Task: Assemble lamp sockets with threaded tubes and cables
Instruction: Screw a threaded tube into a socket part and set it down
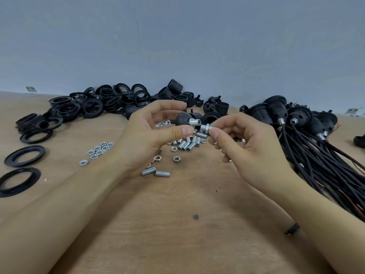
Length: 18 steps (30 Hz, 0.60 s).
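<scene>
Tabletop [177, 224]; hands pinching socket cap [184, 118], tube [206, 127]

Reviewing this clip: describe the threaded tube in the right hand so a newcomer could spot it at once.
Start at the two hands raised over the wooden table. The right hand pinches a short silver threaded tube at its fingertips. Unlike the loose tubes lying below, it is lifted and carries a nut.

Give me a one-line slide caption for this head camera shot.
Left hand holds a black socket cap with threaded tube; right hand pinches a second tube with nut.
</scene>
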{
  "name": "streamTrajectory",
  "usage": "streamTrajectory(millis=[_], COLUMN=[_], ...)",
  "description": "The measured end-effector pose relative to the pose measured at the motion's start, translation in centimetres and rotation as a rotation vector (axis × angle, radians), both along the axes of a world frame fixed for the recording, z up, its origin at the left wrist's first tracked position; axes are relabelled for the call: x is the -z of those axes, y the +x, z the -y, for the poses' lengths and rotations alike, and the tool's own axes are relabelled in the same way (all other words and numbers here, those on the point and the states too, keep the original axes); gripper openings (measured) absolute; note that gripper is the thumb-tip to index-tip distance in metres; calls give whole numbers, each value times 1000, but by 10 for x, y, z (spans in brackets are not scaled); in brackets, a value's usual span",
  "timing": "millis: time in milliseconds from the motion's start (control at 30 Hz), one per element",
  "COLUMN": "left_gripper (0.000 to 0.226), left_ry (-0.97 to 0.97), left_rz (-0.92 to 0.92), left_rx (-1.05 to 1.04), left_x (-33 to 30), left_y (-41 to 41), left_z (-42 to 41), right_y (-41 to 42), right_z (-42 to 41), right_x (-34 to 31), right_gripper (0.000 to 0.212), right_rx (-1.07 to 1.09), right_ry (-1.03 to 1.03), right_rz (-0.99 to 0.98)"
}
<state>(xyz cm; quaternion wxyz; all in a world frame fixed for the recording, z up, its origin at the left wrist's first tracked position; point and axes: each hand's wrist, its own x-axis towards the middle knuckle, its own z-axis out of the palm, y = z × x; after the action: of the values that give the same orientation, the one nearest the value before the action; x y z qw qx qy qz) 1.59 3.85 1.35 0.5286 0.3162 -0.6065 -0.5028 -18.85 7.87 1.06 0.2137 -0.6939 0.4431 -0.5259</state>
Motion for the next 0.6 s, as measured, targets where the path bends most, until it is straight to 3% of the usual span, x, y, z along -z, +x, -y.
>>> streamTrajectory(millis=[33, 133, 167, 300, 433, 600], left_gripper=[46, 35, 33, 26, 53, 49], left_ry=[-65, -362, -379, -285, -250, -499], left_rz=[113, 680, 763, 814, 1027, 1055], left_rx=[-76, -381, -432, -572, -614, -497], left_x=[1, 8, 10, 15, 22, 22], left_y=[2, 5, 6, 14, 24, 11], left_z=[0, 3, 5, 19, 30, 31], right_y=[0, -3, -4, -6, -8, -7], right_z=[0, 4, 5, 8, 9, 9], right_x=[1, 2, 3, 5, 6, 7], right_gripper=[3, 3, 4, 6, 6, 5], right_rx=[16, 78, 96, 153, 175, 158], right_ry=[5, 26, 30, 41, 47, 49], right_rz=[-11, -21, -26, -69, -94, -106])
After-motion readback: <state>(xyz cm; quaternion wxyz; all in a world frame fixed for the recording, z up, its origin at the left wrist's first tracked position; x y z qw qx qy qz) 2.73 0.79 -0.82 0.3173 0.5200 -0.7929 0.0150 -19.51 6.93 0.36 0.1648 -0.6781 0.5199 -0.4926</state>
